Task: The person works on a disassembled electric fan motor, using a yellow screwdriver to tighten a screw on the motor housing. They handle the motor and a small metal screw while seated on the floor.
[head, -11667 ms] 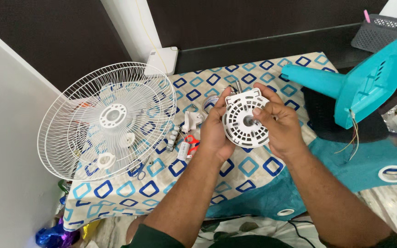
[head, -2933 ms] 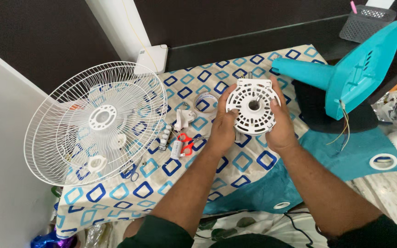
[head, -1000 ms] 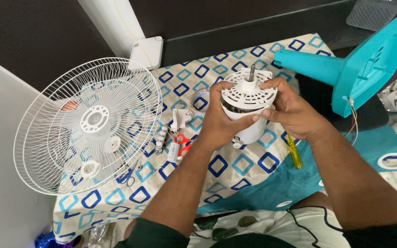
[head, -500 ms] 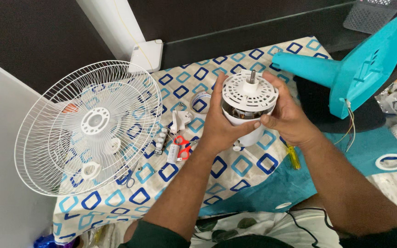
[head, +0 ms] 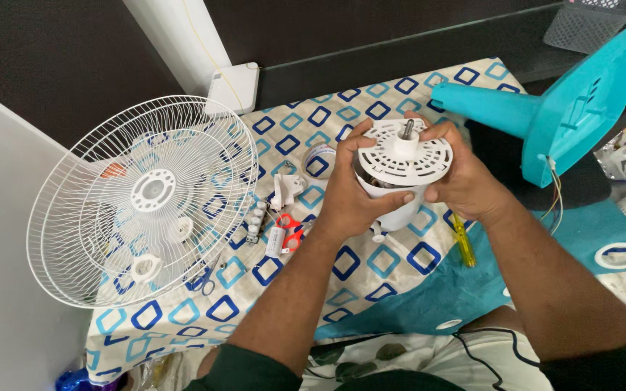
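Two hands: left hand (head: 349, 199) and right hand (head: 461, 181) clasp the white fan motor (head: 402, 170), fingers curled round its sides, shaft up.
Motor position: held above the patterned cloth (head: 371, 268), between both palms.
Left of hands: white wire fan guard (head: 146, 199), small white parts (head: 284, 190), red-handled scissors (head: 293, 232).
Right: yellow screwdriver (head: 463, 242), teal fan base (head: 566, 108).
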